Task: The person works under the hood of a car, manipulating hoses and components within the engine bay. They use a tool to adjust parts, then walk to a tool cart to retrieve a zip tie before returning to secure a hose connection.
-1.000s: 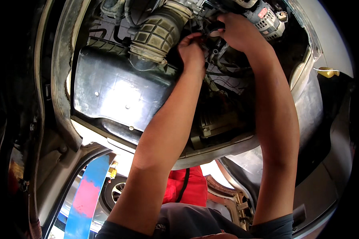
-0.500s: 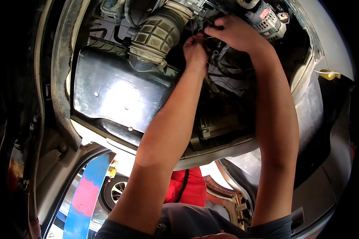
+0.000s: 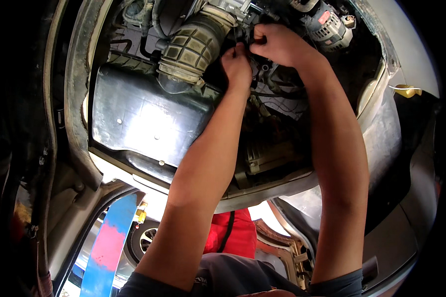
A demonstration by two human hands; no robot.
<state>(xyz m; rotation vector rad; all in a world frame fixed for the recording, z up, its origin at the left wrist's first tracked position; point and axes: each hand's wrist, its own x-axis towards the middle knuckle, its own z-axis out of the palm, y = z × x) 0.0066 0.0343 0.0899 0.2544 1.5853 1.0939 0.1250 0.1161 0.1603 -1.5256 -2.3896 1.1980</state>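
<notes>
Both my arms reach deep into a car's engine bay. My left hand [image 3: 237,64] is closed in a pinch, thumb against fingers, beside the ribbed air intake hose [image 3: 195,42]. Just right of it and slightly farther in, my right hand [image 3: 277,44] is curled with thumb and fingertips together. The fingertips of both hands nearly meet among dark parts below the metal throttle area [image 3: 233,6]. Whatever they pinch is too small and shadowed to make out. A dark hose [image 3: 275,86] bends beneath my right wrist.
Left of my arms lies a black air filter box [image 3: 153,114], brightly lit. The alternator [image 3: 329,29] is beyond my right hand. The bay's front edge [image 3: 267,194] passes under my forearms. Lower down are a red cloth-like thing [image 3: 240,232] and a blue-and-pink panel [image 3: 109,242].
Both hands have shifted slightly left. My right hand's fingers have curled in tighter and its wrist has moved left. The view has moved only slightly.
</notes>
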